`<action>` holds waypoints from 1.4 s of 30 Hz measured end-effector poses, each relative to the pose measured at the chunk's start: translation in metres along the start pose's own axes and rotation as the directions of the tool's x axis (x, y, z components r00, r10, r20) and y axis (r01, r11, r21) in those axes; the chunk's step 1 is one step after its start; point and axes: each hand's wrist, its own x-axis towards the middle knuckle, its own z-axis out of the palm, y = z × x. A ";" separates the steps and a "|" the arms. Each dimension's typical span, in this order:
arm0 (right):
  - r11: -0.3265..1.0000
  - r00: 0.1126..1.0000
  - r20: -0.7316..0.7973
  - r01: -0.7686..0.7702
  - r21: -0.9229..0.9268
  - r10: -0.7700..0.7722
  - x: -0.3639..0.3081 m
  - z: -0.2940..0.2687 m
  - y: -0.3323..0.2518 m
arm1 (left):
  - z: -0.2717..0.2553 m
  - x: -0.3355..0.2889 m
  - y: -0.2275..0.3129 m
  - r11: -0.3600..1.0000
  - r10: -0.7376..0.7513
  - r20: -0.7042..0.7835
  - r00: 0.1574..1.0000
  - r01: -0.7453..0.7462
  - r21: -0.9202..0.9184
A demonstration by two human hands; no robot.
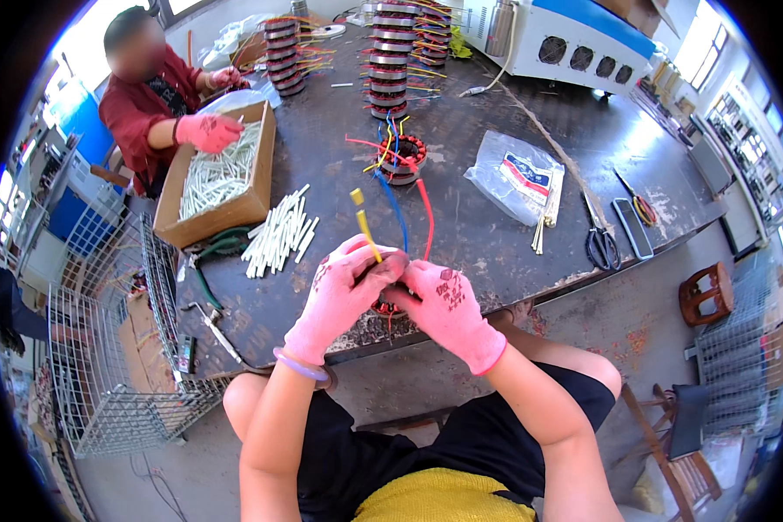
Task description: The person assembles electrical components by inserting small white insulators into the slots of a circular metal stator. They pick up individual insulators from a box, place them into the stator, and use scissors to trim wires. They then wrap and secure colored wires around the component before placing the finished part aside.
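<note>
At the near edge of the desk (478,252), above the stator (390,308), our left hand (344,285) pinches the yellow lead (366,231); our right hand (448,306) is narrow, its contents hidden; we should keep the lead straight

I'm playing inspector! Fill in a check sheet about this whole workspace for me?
Surface: dark tabletop, scuffed.
Job's things: coil ring, mostly hidden under the hands; yellow wire, blue wire, red wire nearby.
Clutter: scissors, phone, plastic bag, loose white tubes.
Grippers: left hand, right hand, pink-gloved, close together; grip partly hidden.
Cables: pale cord on the table.
Surroundings: co-worker beside cardboard box; wooden stool on floor.
</note>
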 end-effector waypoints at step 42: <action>0.989 0.986 0.091 -0.142 0.031 0.138 -0.027 -0.002 0.017 | 0.030 0.005 -0.037 0.751 -0.332 -0.093 0.939 0.203 -0.628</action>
